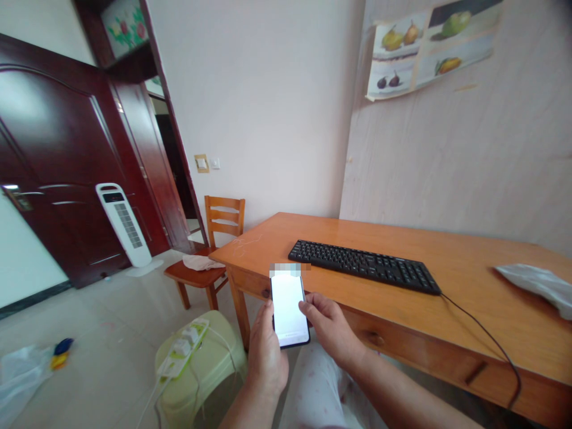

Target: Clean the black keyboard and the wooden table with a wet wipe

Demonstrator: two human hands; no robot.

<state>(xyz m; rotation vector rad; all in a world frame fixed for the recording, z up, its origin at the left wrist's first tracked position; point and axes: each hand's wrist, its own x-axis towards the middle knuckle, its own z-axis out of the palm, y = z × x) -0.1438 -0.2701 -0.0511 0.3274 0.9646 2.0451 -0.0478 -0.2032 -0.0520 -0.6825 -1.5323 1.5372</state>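
Note:
A smartphone (290,316) with a bright, mostly white screen is held upright over my lap, in front of the desk edge. My left hand (267,351) wraps its left side, thumb along the edge. At the right edge my right hand (325,322) grips it too, with the thumb at the screen's side and the other fingers curled behind. What the screen shows is too bright to read. Just beyond the phone, a black keyboard (364,265) lies on the wooden desk (465,250), and neither hand touches it.
The keyboard's cable (487,333) hangs over the front edge. A plastic bag (534,283) lies at the desk's right. On the left are a stool (210,363) bearing a power strip (184,348), a wooden chair (223,215) with a cloth, and a white tower fan (125,223) by the door.

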